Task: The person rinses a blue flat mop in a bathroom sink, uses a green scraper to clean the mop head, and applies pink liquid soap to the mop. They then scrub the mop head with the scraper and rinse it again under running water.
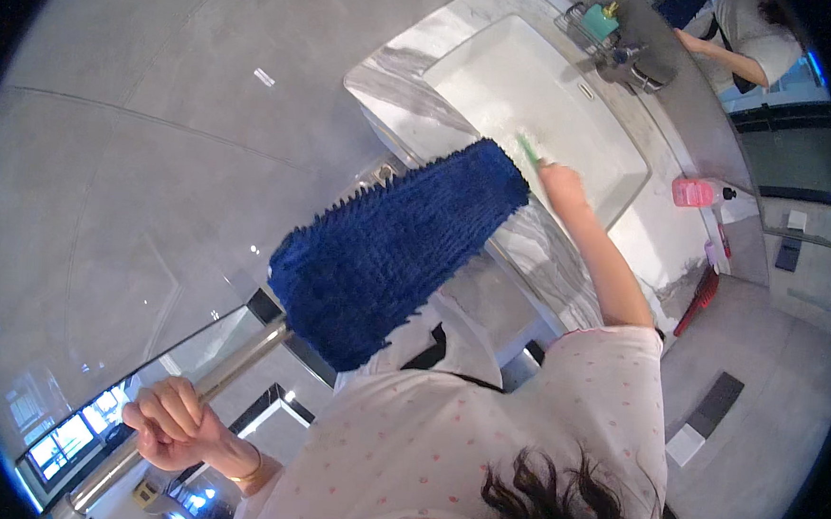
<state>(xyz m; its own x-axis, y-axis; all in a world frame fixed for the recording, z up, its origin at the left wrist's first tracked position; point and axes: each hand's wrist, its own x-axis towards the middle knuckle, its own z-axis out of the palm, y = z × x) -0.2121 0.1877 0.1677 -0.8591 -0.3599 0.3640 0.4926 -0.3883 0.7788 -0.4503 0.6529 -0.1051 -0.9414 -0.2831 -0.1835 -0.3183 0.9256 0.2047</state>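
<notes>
My left hand (171,424) is closed around the metal pole (242,359) of a flat mop. The mop's blue chenille pad (398,248) faces up in front of my body, its far end over the front edge of the washbasin counter. At that far end, my right hand (564,186) grips a thin green tool (528,150) that reaches into the white rectangular washbasin (602,128). The tool's exact kind cannot be made out. A whitish wet patch shows in the basin by its tip.
A chrome faucet (645,68) and a teal bottle (601,21) in a wire rack stand behind the basin. On the marble counter (389,101) are a pink liquid bottle (692,193) and a red comb or brush (698,300). A mirror (786,150) borders the counter; grey tile surrounds it.
</notes>
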